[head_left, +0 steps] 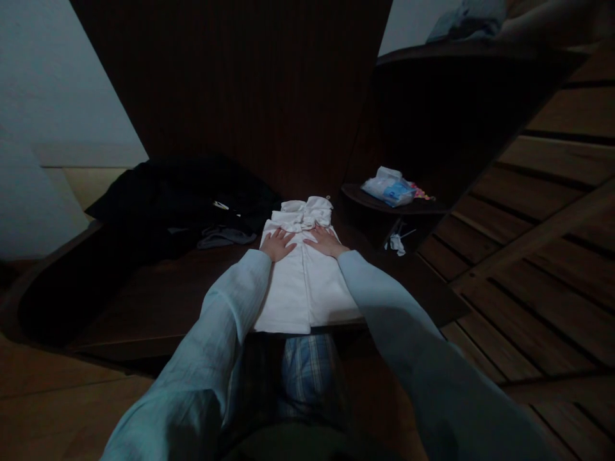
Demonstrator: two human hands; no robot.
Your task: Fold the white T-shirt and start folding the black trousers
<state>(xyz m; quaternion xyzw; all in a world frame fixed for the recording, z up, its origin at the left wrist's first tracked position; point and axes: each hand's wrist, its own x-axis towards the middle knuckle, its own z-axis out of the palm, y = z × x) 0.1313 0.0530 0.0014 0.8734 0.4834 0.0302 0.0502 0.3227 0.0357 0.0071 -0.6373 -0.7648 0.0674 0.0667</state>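
Observation:
A white garment lies spread on the dark wooden bench in front of me, its near edge at the bench's front. A seam or opening runs down its middle, and its far end is bunched in folds. Flat on its upper left part rests my left hand, fingers spread. My right hand lies on the upper right part, also with fingers apart. Neither hand grips anything. The exact kind of garment cannot be made out.
Dark clothing is heaped on the bench at the left, beside a grey cloth. On a small corner shelf at the right sits a white and blue plastic packet. A slatted wooden door stands farther right.

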